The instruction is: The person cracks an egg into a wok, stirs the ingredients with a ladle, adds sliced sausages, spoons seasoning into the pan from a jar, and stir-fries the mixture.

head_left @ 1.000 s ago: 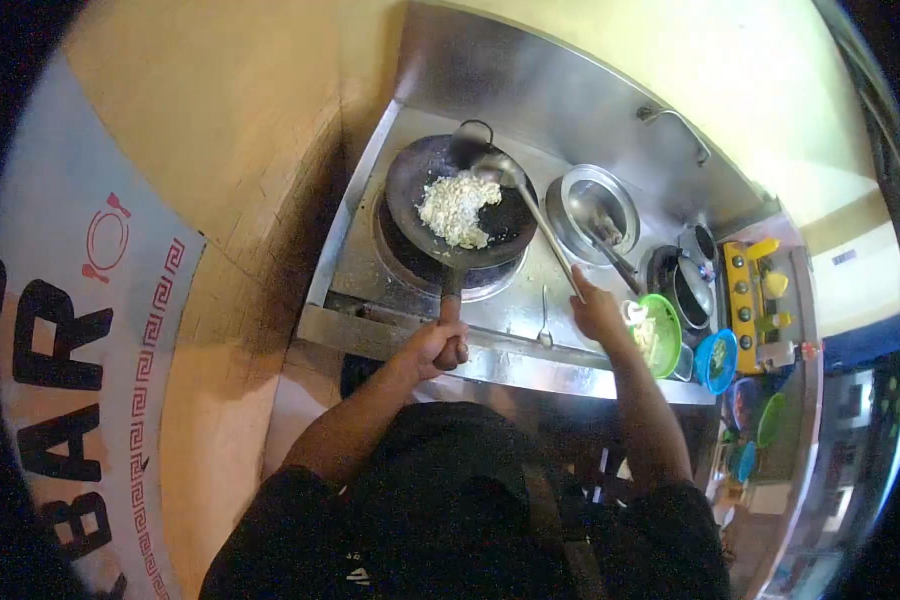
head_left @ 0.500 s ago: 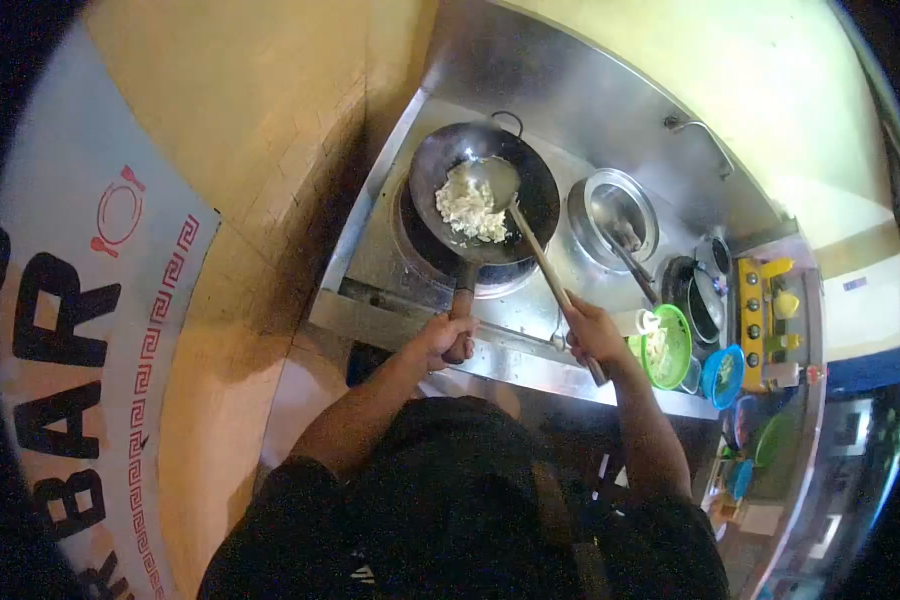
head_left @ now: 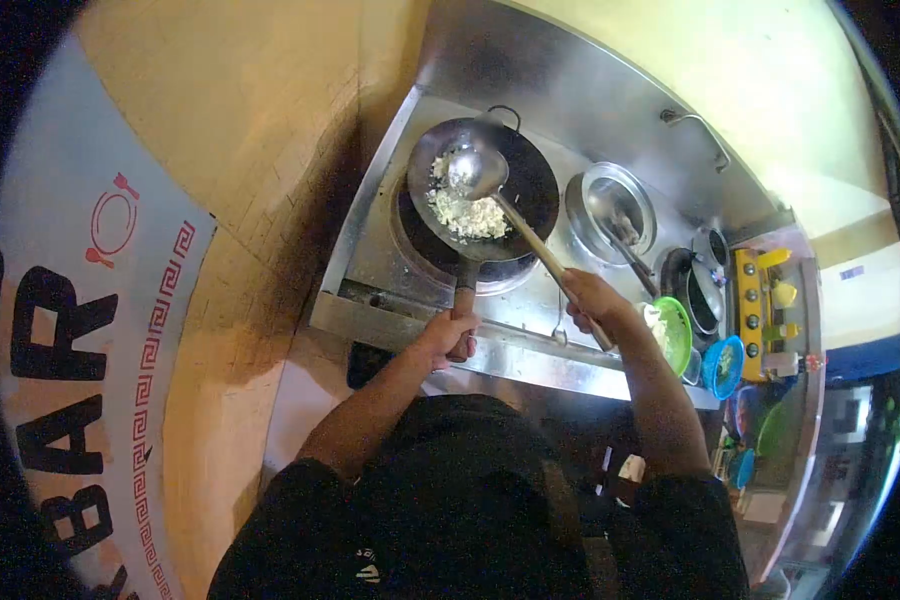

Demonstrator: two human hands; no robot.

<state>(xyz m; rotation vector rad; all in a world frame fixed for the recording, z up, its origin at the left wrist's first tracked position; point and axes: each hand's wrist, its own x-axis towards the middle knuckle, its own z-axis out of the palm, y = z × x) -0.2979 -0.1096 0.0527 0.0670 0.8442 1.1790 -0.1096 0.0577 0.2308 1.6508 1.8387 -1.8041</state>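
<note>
A dark wok (head_left: 532,180) sits over the left burner of the steel stove. My left hand (head_left: 450,338) is wrapped round its wooden handle (head_left: 464,300). In the wok lies chopped pale food, perhaps rice or egg (head_left: 473,218). My right hand (head_left: 594,298) grips the long wooden shaft of a ladle (head_left: 478,172). The ladle's round metal bowl is inside the wok, over the upper left part of the food. Beside my right forearm stands a green bowl (head_left: 678,335) with pale contents, partly hidden by the arm.
Right of the wok, a metal pot (head_left: 582,205) holds another long-handled ladle. Farther right are dark pans (head_left: 707,300), a blue basket (head_left: 722,368) and a yellow rack (head_left: 750,300) of seasonings. A steel backsplash (head_left: 570,90) rises behind, and a lettered banner (head_left: 160,260) hangs at left.
The ladle's bowl has moved up and left within the wok, and my right hand has shifted slightly up with it. My left hand stays on the wok handle. Some food has spread.
</note>
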